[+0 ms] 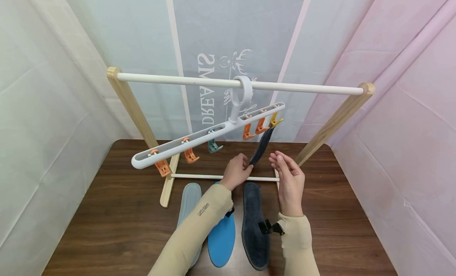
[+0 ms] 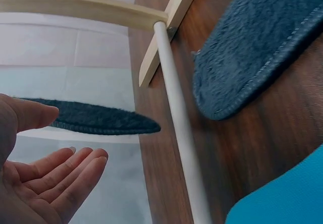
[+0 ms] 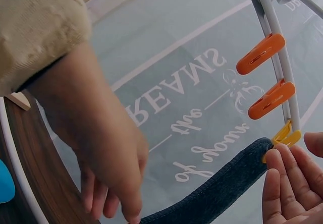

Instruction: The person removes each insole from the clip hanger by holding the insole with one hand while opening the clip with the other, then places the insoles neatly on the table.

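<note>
A dark blue fuzzy insole hangs from the yellow clip at the far right end of the white hanger. Beside its lower end is my left hand; in the left wrist view the thumb overlaps the insole, while the other fingers stay spread away from it. Whether the thumb touches it I cannot tell. My right hand is raised to the right of the insole with relaxed fingers and nothing in them. In the right wrist view its fingertips appear just below the yellow clip.
Orange clips and a green clip dangle from the hanger, which hooks over the white rod of a wooden stand. On the brown table lie a grey insole, a blue insole and another dark insole.
</note>
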Motion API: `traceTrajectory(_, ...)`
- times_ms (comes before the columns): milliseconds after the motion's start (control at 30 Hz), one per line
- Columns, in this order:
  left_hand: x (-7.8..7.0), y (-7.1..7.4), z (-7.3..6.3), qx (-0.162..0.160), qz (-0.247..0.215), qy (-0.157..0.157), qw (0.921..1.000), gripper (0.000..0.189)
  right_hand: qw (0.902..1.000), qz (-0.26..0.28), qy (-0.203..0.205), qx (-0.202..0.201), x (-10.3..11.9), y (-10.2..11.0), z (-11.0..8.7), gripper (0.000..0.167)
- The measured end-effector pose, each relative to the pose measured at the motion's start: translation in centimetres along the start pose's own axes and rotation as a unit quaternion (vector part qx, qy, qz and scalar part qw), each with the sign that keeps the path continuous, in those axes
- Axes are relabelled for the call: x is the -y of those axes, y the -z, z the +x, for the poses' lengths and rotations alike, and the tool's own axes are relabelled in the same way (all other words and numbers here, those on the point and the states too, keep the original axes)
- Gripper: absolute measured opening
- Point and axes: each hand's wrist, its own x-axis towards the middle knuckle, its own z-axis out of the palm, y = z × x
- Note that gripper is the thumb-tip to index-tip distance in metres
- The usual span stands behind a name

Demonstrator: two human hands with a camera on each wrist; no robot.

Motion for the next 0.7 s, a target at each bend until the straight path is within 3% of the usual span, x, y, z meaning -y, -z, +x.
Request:
traceTrajectory(300,-0.7,-0.1,1.1,0.009,0.033,0.0,0.9994,0.044,1.0,0.006,0.002,0.004,0.0,-0.1,0.1,0.033)
traceTrajectory(500,-1.3,-0.2,1.4,0.016,0.029,-0.006,0.9994,0.045,1.0,-0.001,-0.001,0.008,0.0,-0.2,0.0,0.03)
traceTrajectory(700,-1.8,-0.3,1.8,-0.012,0.03,-0.04,0.9987,0.04,1.0,0.001,-0.001,0.002,-0.2,-0.2,0.1,0.033)
